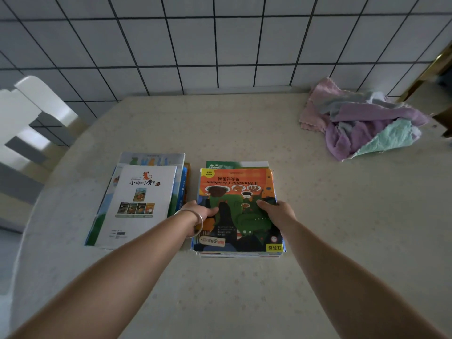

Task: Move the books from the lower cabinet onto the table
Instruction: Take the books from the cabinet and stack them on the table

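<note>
both hands (200,212) (277,212) grip the book stack (238,192), lengthwise away.

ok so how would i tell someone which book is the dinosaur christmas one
On the table lie two stacks of books side by side. It tops the right stack, under both hands. Unlike the white-covered book on the left stack, its cover is orange and green with upside-down print.

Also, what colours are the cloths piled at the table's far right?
Pink, purple, grey and mint green cloths, seen in the head view.
</note>
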